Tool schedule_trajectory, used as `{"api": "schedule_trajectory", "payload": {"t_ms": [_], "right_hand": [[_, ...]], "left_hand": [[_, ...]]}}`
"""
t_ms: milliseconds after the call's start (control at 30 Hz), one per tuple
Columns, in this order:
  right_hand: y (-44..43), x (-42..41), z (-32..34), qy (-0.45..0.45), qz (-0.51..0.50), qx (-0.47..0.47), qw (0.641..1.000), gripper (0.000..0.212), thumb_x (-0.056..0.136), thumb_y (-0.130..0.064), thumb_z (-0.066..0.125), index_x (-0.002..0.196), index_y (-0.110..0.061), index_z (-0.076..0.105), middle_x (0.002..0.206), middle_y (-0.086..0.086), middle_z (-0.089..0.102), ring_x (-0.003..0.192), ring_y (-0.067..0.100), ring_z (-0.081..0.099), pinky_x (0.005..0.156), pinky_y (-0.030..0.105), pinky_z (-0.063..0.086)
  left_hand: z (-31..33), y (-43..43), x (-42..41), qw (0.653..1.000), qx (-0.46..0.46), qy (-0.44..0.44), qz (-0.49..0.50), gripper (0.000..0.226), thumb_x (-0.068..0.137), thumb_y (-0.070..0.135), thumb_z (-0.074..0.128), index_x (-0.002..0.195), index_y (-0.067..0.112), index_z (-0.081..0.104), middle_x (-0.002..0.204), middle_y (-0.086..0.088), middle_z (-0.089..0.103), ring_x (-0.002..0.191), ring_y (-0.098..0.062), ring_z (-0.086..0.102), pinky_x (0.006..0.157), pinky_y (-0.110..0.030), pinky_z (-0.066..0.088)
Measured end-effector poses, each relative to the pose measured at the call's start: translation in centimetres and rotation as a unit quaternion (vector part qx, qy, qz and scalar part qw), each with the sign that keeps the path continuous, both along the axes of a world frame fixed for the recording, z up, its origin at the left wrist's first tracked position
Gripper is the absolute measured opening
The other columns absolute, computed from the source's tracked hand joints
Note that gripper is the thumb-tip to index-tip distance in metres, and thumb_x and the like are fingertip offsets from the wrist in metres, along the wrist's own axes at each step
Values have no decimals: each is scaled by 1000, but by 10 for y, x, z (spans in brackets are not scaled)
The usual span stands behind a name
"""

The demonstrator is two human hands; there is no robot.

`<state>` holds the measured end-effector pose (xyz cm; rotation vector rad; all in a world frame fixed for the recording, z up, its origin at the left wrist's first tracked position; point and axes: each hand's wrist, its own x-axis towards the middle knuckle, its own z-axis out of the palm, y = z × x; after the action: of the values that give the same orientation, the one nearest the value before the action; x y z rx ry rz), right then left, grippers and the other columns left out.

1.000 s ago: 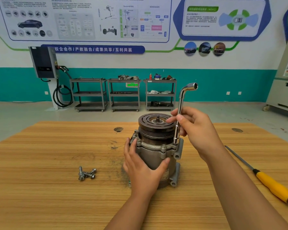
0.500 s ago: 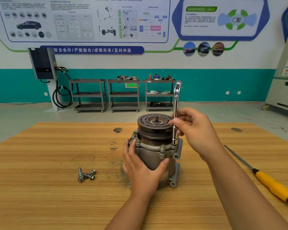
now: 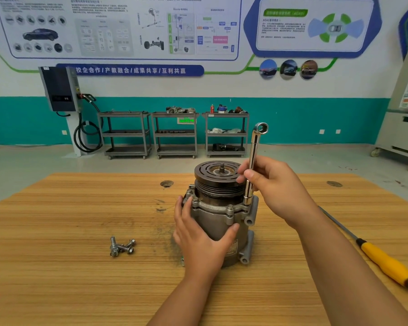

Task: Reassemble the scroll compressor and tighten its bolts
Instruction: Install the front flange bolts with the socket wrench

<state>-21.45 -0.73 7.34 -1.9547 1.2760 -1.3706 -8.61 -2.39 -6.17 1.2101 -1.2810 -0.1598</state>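
Note:
A grey scroll compressor [image 3: 218, 221] stands upright in the middle of the wooden table [image 3: 68, 267], its dark pulley disc [image 3: 218, 171] on top. My left hand [image 3: 201, 241] wraps the front of its body. My right hand [image 3: 272, 185] grips the shaft of a chrome L-shaped socket wrench [image 3: 253, 156], which stands upright with its lower end on a bolt at the flange's right side. The wrench's bent socket end points toward me at the top. Several flange bolts [image 3: 229, 207] sit in the housing rim.
Three loose bolts [image 3: 121, 247] lie on the table left of the compressor. A yellow-handled screwdriver [image 3: 384, 261] lies at the right. Two round holes [image 3: 166, 183] mark the table's far side. Shelving carts and a wall charger stand beyond.
The wrench has been turned on the bolt: its bent top end swung from pointing right, to the left, to facing me. My left hand stayed on the compressor.

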Motion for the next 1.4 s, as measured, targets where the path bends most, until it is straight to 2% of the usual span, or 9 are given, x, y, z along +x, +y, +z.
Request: {"api": "schedule_trajectory", "payload": {"t_ms": [167, 433, 500, 600, 800, 967, 1100, 1267, 1400], "right_hand": [[-4, 7, -2, -26, -61, -29, 997, 18, 83, -26, 71, 77, -22, 55, 73, -5, 57, 62, 8, 51, 59, 26, 42], [-5, -1, -2, -65, 4, 8, 998, 18, 99, -12, 46, 93, -27, 56, 78, -11, 70, 51, -5, 50, 53, 15, 42], [-5, 2, -3, -68, -26, -13, 997, 6, 94, -18, 58, 90, -22, 55, 76, -3, 68, 54, 0, 51, 53, 20, 43], [-7, 6, -7, -61, -88, -51, 993, 22, 85, -29, 69, 85, -14, 53, 81, 10, 60, 68, 16, 53, 61, 32, 43], [-6, 1, -10, -86, 5, -21, 996, 23, 98, -11, 47, 94, -31, 56, 80, -11, 68, 64, -9, 55, 64, 17, 39], [-6, 3, -8, -104, -13, -34, 994, 16, 89, -12, 63, 84, -25, 55, 69, -7, 59, 47, 0, 48, 45, 16, 42], [-8, 4, -9, -81, -51, -53, 994, 13, 88, -24, 65, 83, -29, 55, 74, -8, 59, 54, 3, 49, 52, 21, 45], [-5, -1, -9, -95, 9, -19, 995, 26, 98, -9, 48, 97, -31, 60, 81, -13, 72, 63, 1, 57, 55, 16, 48], [-5, 4, -9, -104, -19, -34, 994, 13, 93, -11, 58, 88, -23, 58, 76, -4, 67, 63, -1, 58, 54, 20, 48]], "left_hand": [[1, 1, 0, 1000, 3, 1, -3, 109, 57, 71, 58, 145, 14, 27, 156, -2, 19, 137, -5, 15, 111, -52, 18], [1, 0, 0, 1000, -1, -1, 1, 109, 58, 72, 58, 144, 15, 26, 156, -4, 20, 136, -3, 15, 111, -53, 19], [1, 0, 0, 1000, 0, -4, 1, 109, 58, 72, 58, 145, 15, 25, 156, -3, 19, 137, -3, 15, 112, -53, 19], [1, 0, 0, 1000, 1, -2, 1, 109, 58, 72, 58, 145, 15, 26, 156, -3, 19, 137, -4, 15, 111, -52, 19], [1, 0, 0, 1000, 0, -1, 0, 109, 57, 72, 58, 144, 13, 27, 156, -4, 20, 138, -7, 16, 111, -51, 19], [0, 0, 0, 1000, -2, -1, -1, 108, 57, 72, 58, 144, 15, 26, 156, -3, 19, 137, -4, 15, 110, -49, 18], [-1, -1, 0, 1000, 2, -3, -4, 108, 58, 72, 58, 144, 18, 24, 156, -1, 17, 138, -3, 12, 112, -50, 17], [-1, -1, 0, 1000, 2, -4, -1, 109, 57, 72, 58, 145, 15, 26, 156, -1, 18, 138, -4, 13, 111, -50, 17], [0, 0, 0, 1000, 1, -1, -5, 109, 57, 72, 59, 145, 17, 26, 156, 1, 17, 138, -2, 13, 111, -47, 16]]}}
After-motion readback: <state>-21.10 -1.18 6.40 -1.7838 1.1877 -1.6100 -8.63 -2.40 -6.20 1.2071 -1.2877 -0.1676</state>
